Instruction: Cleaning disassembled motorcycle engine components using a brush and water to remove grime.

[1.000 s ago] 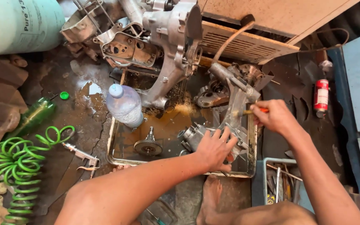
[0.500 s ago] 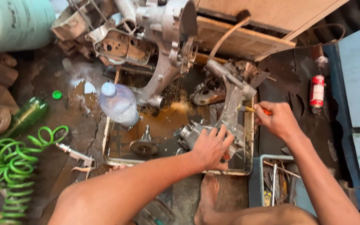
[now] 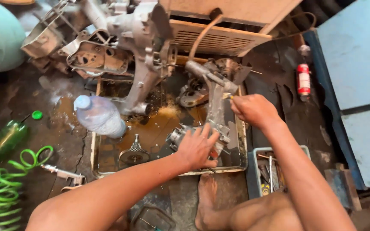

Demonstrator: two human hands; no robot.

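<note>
Cleaning work on a grimy engine part [image 3: 215,107] looks to be the step in hand, judging by the pool of brownish liquid it stands in. The left hand [image 3: 197,147] lies on the part's lower end, fingers spread and pressing down on the metal to steady it. The right hand [image 3: 253,110] is closed in a fist around a small tool with a yellowish tip [image 3: 226,96] (too little of it shows to tell whether it is a brush or a driver), held against the part's upper arm. Whatever comes next calls for a firm hold below, since the wet metal could slip.

The part rests tilted in a shallow metal tray [image 3: 96,164] on a dark, oil-stained floor. A loose gear [image 3: 134,153] stands in the tray's left half, and a clear plastic bottle [image 3: 99,115] lies across its left rim. A bigger engine casing [image 3: 142,38] leans behind. Nearby are a coiled green hose [image 3: 5,184], a green bottle [image 3: 3,141], a red spray can [image 3: 303,79] and a small box of tools [image 3: 268,171] beside the person's bare foot [image 3: 208,201].
</note>
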